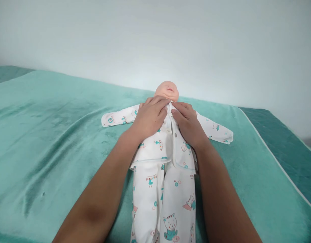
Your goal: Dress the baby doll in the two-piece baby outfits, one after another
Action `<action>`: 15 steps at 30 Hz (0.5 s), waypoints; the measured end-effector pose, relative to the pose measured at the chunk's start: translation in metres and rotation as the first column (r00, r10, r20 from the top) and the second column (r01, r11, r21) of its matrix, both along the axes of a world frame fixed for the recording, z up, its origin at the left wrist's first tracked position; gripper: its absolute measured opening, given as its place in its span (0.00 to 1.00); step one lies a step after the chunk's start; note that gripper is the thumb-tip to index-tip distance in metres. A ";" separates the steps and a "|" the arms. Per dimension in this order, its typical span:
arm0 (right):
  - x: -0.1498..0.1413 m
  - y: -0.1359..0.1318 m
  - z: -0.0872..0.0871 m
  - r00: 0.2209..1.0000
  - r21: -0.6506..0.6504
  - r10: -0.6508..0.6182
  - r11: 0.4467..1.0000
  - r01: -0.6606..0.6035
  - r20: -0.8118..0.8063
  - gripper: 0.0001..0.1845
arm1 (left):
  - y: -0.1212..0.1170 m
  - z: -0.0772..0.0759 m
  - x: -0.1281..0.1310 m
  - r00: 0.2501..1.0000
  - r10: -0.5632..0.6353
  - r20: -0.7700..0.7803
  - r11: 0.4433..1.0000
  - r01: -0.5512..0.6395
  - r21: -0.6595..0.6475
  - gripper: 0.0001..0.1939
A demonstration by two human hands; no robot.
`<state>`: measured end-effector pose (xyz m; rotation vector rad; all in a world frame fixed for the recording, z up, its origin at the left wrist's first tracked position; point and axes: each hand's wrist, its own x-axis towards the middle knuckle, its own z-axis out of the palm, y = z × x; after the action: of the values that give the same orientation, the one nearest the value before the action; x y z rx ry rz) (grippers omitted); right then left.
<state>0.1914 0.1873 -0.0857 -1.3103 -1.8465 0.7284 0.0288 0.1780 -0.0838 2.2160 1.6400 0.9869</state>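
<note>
Baby doll (167, 88) in printed PJs lies face-up on a lt. green blanket (56, 131), head nearest the pale wall (155, 37), as seen from where I stand. A person's L hand (151, 116) and R hand (187, 121) rest on its chest, one either side of the front opening of the wht. jacket (157, 146), just below the chin. Thumb & index of each are near the opening's edges w/ a small gap btwn; can't tell whether either hand has fabric pinched. Jacket fronts part slightly toward the hem, over matching trousers (179, 199). L sleeve (121, 116) & R sleeve (216, 128), as the person sees them, stick straight out. Darker grn. cover (279, 141) shows beyond the blanket's R edge.
</note>
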 end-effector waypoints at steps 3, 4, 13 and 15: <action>0.000 0.001 -0.001 0.999 -0.025 -0.017 1.000 0.016 -0.037 0.21 | 0.000 -0.001 -0.002 0.998 -0.021 0.060 1.000 0.021 0.010 0.22; 0.001 0.002 -0.002 0.998 -0.019 -0.020 1.000 0.019 -0.056 0.20 | 0.001 -0.002 -0.003 0.996 -0.035 0.087 0.999 0.034 0.017 0.22; 0.001 -0.003 -0.003 0.972 0.084 0.021 0.996 -0.002 -0.234 0.17 | -0.005 0.000 -0.004 0.991 -0.085 0.104 0.994 0.077 0.083 0.21; 0.001 -0.003 -0.002 0.973 0.100 0.037 0.995 -0.014 -0.228 0.18 | -0.005 0.000 -0.004 0.989 -0.102 0.108 0.992 0.094 0.079 0.22</action>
<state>0.1922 0.1843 -0.0880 -1.0929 -1.6932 0.7593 0.0248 0.1726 -0.0835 2.2203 1.4549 1.1398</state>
